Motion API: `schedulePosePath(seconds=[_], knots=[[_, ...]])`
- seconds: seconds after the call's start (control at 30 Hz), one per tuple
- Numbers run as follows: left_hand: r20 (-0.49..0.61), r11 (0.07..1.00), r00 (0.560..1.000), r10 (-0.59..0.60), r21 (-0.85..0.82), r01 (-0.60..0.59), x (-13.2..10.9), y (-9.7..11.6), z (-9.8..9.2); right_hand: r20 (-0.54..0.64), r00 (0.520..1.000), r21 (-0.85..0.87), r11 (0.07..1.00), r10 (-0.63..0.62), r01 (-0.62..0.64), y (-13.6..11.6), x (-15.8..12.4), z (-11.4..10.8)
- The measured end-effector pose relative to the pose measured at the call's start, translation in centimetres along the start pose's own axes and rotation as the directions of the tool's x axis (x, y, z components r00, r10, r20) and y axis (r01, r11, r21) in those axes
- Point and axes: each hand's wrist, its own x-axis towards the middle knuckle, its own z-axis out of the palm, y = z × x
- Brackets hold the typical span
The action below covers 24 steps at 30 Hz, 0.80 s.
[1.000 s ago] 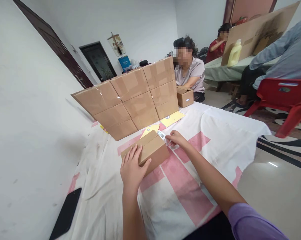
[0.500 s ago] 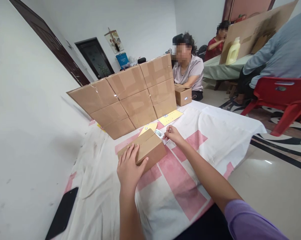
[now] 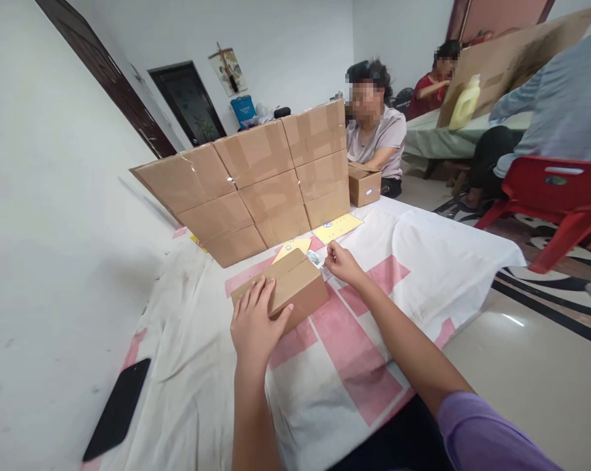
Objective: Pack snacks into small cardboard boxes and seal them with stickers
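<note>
A closed brown cardboard box (image 3: 300, 277) lies on the cloth-covered table in front of me. My left hand (image 3: 256, 320) rests on its near left end, fingers stretched over the top and thumb against the near side. Just past the box's right corner, my right hand (image 3: 343, 264) is closed in a pinch. Whatever its fingertips hold, if anything, is hidden. Close to those fingertips lies a small shiny, pale greenish thing (image 3: 313, 258), partly behind the box and too small to name. A yellow paper sheet (image 3: 295, 246) sticks out behind the box.
A taped cardboard partition (image 3: 275, 190) stands across the table, with another yellow sheet (image 3: 338, 229) at its foot. A person sits beyond it beside a small carton (image 3: 364, 186). A black phone (image 3: 118, 409) lies at left. A red chair (image 3: 555, 203) stands at right.
The view has shifted slightly. My right hand's fingers are curled a little more tightly by the box's corner. My left hand stays on the box.
</note>
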Motion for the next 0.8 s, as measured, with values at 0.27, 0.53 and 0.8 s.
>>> schedulePosePath(seconds=[0.27, 0.53, 0.8], knots=[[-0.008, 1.0, 1.0, 0.005, 0.008, -0.005, -0.02, -0.17, 0.16, 0.026, 0.998, 0.144, 0.987, 0.063, -0.066, -0.05, 0.07, 0.38], [-0.016, 1.0, 1.0, 0.008, 0.001, -0.008, -0.09, -0.33, 0.36, 0.012, 0.98, 0.365, 0.912, 0.197, -0.188, 0.22, 0.64, 0.28], [-0.024, 1.0, 1.0, 0.014, 0.011, -0.014, -0.13, -0.43, 0.43, 0.044, 0.922, 0.592, 0.733, 0.385, -0.334, 0.52, 0.81, 0.69]])
